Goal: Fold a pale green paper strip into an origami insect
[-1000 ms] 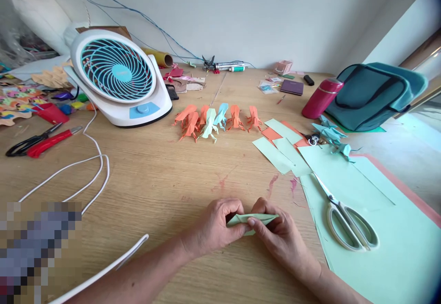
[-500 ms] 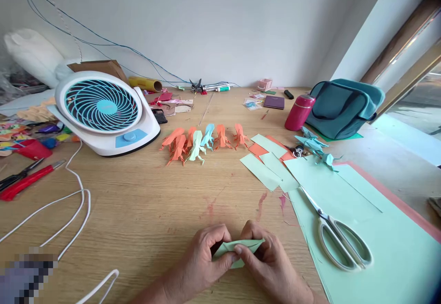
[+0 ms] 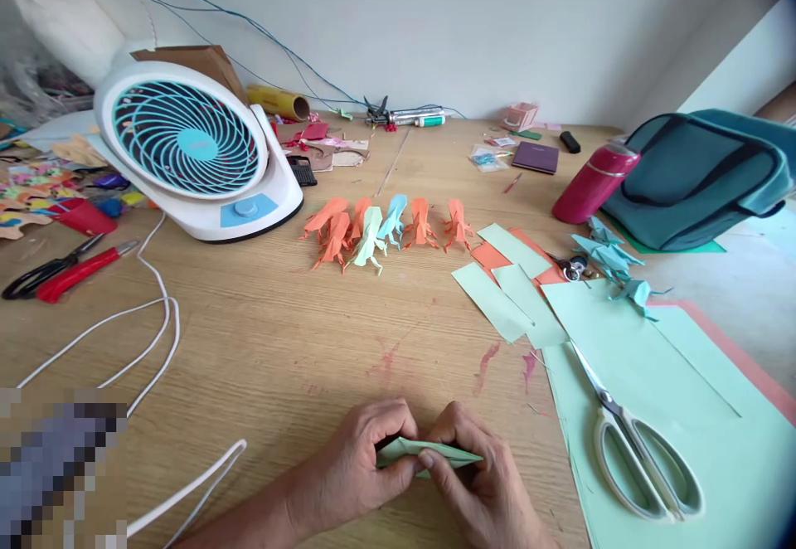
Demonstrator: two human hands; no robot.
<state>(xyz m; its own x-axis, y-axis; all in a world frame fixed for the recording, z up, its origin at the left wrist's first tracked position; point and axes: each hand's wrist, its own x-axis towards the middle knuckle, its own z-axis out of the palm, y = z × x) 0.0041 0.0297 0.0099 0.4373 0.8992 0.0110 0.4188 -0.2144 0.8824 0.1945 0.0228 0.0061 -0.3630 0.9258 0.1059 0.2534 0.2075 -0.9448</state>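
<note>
A piece of folded light green paper (image 3: pixel 435 449) is pinched between my two hands, low over the front of the table. My left hand (image 3: pixel 366 462) grips its left end, thumb in front and fingers behind. On the right end, my right hand (image 3: pixel 469 470) presses with its thumb near the paper's middle. The paper is tilted nearly edge-on, and its lower part is partly hidden by my thumbs. Beyond my hands stands a cluster of folded paper insects: several orange ones (image 3: pixel 421 224), a pale green one (image 3: pixel 369 238) and a blue one (image 3: pixel 394 219).
Scissors (image 3: pixel 647 462) lie on large green sheets (image 3: pixel 628 350) at right, beside cut paper strips (image 3: pixel 494 304) and blue-green paper insects (image 3: pixel 606 255). A red bottle (image 3: pixel 594 184) and teal bag (image 3: pixel 696 184) stand behind. A fan (image 3: pixel 199 151), white cable (image 3: pixel 177 325) and red-handled tool (image 3: pixel 80 274) are at left.
The view has shifted, so the table's things sit differently in the picture. The green paper has tipped flatter and looks narrower; both hands still hold it.
</note>
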